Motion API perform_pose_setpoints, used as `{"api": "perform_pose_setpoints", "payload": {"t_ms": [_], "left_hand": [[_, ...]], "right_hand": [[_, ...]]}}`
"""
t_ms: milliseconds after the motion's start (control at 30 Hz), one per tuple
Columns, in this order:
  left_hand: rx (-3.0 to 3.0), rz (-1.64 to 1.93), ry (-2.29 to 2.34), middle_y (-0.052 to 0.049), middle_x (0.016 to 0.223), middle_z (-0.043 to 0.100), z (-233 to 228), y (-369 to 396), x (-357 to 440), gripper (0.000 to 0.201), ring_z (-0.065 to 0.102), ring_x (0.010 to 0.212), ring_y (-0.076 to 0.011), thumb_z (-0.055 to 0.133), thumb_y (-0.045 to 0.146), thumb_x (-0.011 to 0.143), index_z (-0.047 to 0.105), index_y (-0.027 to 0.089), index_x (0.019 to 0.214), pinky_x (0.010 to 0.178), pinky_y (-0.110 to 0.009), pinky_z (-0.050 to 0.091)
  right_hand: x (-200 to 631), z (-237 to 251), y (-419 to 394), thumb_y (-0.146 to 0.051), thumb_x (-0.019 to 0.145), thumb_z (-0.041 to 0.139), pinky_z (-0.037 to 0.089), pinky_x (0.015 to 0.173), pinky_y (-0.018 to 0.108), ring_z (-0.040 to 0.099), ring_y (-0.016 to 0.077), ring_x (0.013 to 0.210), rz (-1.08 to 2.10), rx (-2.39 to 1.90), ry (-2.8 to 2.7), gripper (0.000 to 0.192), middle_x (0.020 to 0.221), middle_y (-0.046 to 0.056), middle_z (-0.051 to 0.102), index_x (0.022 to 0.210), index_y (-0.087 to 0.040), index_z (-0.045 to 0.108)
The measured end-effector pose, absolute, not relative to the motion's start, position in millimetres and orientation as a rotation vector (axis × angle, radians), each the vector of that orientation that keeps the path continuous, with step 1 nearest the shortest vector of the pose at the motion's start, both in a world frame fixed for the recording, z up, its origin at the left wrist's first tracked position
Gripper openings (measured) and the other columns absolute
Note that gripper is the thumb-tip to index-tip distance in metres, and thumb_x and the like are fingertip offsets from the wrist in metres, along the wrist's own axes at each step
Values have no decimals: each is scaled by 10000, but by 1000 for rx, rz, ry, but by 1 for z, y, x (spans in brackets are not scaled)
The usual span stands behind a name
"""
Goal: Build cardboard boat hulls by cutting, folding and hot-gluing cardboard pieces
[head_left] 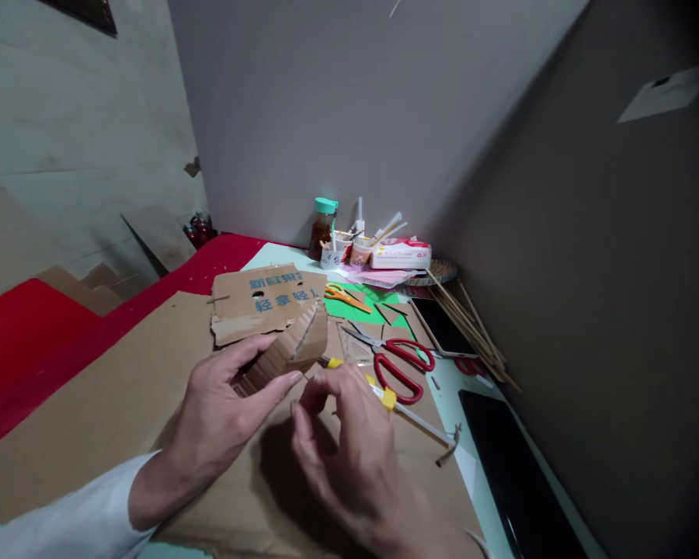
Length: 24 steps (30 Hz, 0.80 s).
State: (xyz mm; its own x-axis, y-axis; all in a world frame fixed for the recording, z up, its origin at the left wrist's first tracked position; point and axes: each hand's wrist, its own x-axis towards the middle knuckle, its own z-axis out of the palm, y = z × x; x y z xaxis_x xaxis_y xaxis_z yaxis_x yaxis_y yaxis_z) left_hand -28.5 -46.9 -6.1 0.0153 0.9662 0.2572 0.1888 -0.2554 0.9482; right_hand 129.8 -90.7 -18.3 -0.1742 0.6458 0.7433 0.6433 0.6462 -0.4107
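My left hand (227, 411) grips a small folded piece of corrugated cardboard (294, 338) between thumb and fingers. Its ridged side faces up and a pale torn edge runs across it. Close beside the left thumb, my right hand (349, 442) is curled, with thumb and index finger drawn together in a pinch. Whatever lies between those fingertips is too small to make out. Both hands are over a large flat cardboard sheet (122, 388). Just past the right hand lie red-handled scissors (401, 365) and a yellow glue-gun-like or cutter-like tool (389, 399), partly hidden.
A printed cardboard piece (250, 303) lies ahead, with orange scissors (349, 297) on a green sheet (378, 295). Farther back stand a bottle (321, 229), paper cups (361, 252) and a tissue pack (401, 254). At right are sticks (471, 326), a phone (443, 326) and a black slab (516, 473).
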Motion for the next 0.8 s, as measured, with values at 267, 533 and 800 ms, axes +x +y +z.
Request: {"api": "perform_pose_setpoints", "payload": {"t_ms": [267, 533, 800], "left_hand": [[1516, 1276, 1032, -40, 945, 759, -2, -38, -38, 259, 661, 892, -234, 855, 321, 679, 777, 209, 899, 815, -286, 524], [1192, 1125, 678, -13, 866, 755, 0, -32, -47, 215, 660, 838, -160, 881, 244, 635, 790, 215, 827, 756, -192, 538], [1167, 1133, 565, 30, 848, 787, 2, -32, -45, 297, 702, 819, -144, 903, 153, 575, 802, 279, 824, 735, -164, 555]], "right_hand": [[153, 4, -84, -141, 972, 485, 450, 597, 211, 558, 103, 673, 142, -1068, -1562, 89, 794, -1, 572, 964, -209, 541], [159, 16, -83, -334, 908, 640, 348, 471, 170, 446, 67, 525, 724, -1026, -1432, 236, 622, -39, 521, 734, -184, 583], [177, 14, -84, -373, 905, 656, 384, 553, 250, 479, 106, 555, 1237, -686, -1472, 286, 607, -9, 565, 692, -183, 643]]}}
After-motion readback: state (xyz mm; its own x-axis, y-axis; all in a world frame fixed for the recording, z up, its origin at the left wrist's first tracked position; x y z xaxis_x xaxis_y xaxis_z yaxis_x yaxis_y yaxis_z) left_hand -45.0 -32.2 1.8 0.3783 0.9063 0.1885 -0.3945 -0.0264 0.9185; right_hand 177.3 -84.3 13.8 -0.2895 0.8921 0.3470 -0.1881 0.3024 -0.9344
